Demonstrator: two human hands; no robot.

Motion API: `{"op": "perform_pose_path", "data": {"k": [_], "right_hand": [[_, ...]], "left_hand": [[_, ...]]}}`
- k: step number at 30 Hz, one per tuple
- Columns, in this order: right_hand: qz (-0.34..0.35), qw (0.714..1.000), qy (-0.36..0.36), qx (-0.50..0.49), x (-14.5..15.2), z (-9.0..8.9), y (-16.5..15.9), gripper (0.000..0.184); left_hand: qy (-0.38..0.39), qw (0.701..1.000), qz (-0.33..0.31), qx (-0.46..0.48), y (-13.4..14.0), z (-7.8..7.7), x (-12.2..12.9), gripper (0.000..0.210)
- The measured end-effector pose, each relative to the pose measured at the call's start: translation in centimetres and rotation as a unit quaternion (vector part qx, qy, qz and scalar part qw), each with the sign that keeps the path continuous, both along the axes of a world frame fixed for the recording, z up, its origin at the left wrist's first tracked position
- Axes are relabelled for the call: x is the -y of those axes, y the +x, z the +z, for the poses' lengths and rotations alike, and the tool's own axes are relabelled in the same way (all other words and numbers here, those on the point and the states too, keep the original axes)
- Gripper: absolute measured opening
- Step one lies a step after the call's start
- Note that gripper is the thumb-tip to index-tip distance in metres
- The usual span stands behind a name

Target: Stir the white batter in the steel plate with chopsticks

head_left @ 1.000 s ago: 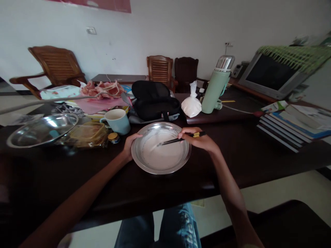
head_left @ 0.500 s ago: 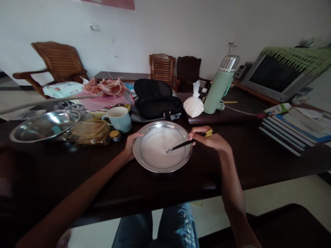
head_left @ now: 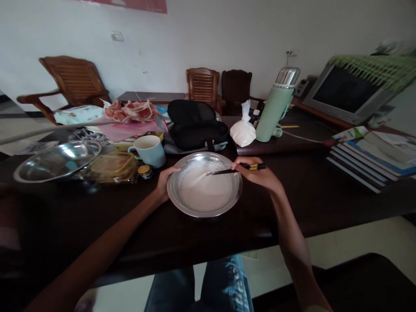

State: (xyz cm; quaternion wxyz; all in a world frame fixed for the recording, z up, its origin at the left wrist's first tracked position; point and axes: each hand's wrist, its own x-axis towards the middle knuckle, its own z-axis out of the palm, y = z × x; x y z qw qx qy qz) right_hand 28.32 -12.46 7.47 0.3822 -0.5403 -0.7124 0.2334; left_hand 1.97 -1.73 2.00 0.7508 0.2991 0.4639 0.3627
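A wide steel bowl point(head_left: 204, 213) stands on the dark table in front of me, with a pale, creamy batter-like liquid point(head_left: 204, 190) in it. My left hand point(head_left: 165, 182) grips the bowl's left rim, thumb over the edge. At the right rim, my right hand point(head_left: 251, 172) is closed around black chopsticks point(head_left: 224, 171) with gold-banded ends. Their tips dip into the liquid near the bowl's middle, toward the far side.
Left of the bowl are a small gold-lidded jar point(head_left: 144, 171), a light blue mug point(head_left: 151, 151), plastic-wrapped containers point(head_left: 113, 167) and another steel bowl point(head_left: 58, 162). Behind lie a black bag point(head_left: 196, 125), a knotted bag of white powder point(head_left: 243, 131) and a green thermos point(head_left: 274, 112). Books point(head_left: 364, 167) are stacked at right.
My right hand has shifted left and slightly away from me, and the chopstick tips have swept toward the bowl's far side. My left hand keeps its hold on the rim.
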Motion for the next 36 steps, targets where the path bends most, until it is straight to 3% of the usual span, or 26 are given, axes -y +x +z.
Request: {"op": "perform_pose_path", "data": {"k": [2,6,11,16,19,21,25,30,34,36], "right_hand": [[-0.008,1.0,0.0,0.006,0.1,0.11,0.22,0.022],[0.078,0.995,-0.049,-0.028,0.05,0.05,-0.24,0.021],[-0.021,1.0,0.008,-0.011,-0.09,-0.01,-0.45,0.022],[0.084,0.994,-0.055,-0.035,-0.09,-0.13,-0.61,0.021],[-0.009,1.0,0.007,-0.014,-0.09,-0.1,-0.29,0.022],[-0.026,1.0,0.017,-0.006,0.03,0.01,-0.01,0.023],[0.085,0.994,-0.058,-0.028,0.06,-0.02,-0.32,0.022],[-0.039,0.999,0.014,-0.014,0.0,0.06,-0.15,0.023],[0.085,0.993,-0.065,-0.041,0.23,0.17,-0.3,0.023],[0.081,0.994,-0.055,-0.04,0.22,0.14,-0.48,0.022]], "left_hand": [[0.007,1.0,-0.002,-0.003,-0.01,0.02,0.03,0.017],[0.004,1.0,0.001,-0.005,0.01,0.02,0.03,0.015],[-0.004,1.0,-0.005,-0.006,0.04,0.07,-0.01,0.017],[-0.001,1.0,-0.004,-0.006,-0.03,0.01,-0.07,0.016],[-0.009,1.0,0.002,-0.005,-0.04,-0.05,-0.13,0.015],[-0.011,1.0,0.002,-0.002,-0.02,-0.08,-0.14,0.015],[-0.003,1.0,-0.003,0.005,-0.02,-0.12,-0.14,0.015],[-0.001,1.0,-0.006,0.0,-0.04,-0.08,-0.14,0.015],[0.004,1.0,-0.002,0.0,-0.01,0.01,-0.08,0.016],[0.003,1.0,0.004,0.001,0.02,0.03,-0.06,0.015]]}}
